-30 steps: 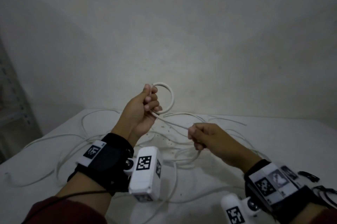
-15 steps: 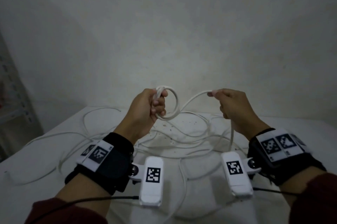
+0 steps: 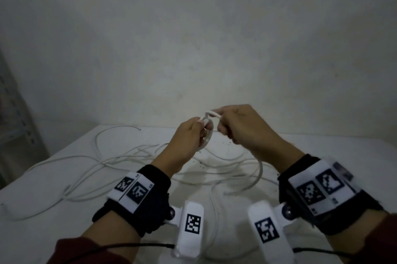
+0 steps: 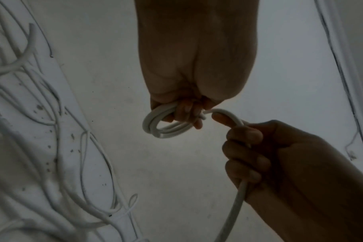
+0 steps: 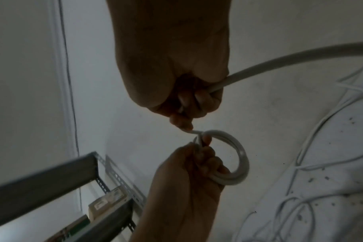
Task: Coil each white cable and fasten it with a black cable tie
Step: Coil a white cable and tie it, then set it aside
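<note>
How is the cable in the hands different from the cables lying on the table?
The held cable is wound into a small round coil of a few loops; the table cables sprawl in long loose curves. The held cable is up in the air, gripped by the left hand and fed by the right hand; the others rest untouched on the table. All are white, and none shows a tie.

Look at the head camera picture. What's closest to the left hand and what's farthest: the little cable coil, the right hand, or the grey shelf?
1. Cable coil: gripped in the left hand.
2. Right hand: just to its right, feeding cable.
3. Grey shelf: far off at the left edge.
</note>
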